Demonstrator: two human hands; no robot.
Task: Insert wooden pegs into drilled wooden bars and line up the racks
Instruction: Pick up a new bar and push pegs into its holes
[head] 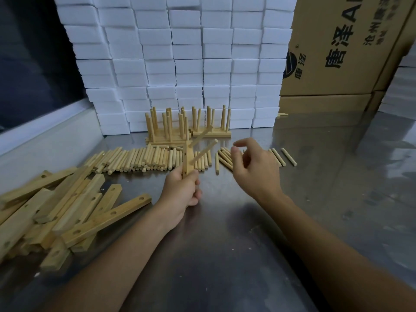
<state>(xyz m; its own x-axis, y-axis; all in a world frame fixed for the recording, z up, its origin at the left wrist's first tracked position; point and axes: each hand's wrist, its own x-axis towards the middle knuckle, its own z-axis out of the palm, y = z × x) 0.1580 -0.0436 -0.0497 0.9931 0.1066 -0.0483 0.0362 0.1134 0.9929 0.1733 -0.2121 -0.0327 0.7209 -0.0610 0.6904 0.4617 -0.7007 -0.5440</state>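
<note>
The left hand point(183, 192) grips the upright bar point(188, 162) with two pegs point(203, 152) seated above the table point(315, 176), while the empty, relaxed right hand point(254, 167) should fetch a loose peg point(225, 159) and push it squarely into a free hole.

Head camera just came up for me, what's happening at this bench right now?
A person is assembling peg racks on a steel table. The left hand grips a drilled pale wooden bar upright, two round wooden pegs already stuck in it. The right hand hovers empty over the loose pegs. Finished racks stand behind; spare drilled bars are heaped left.
</note>
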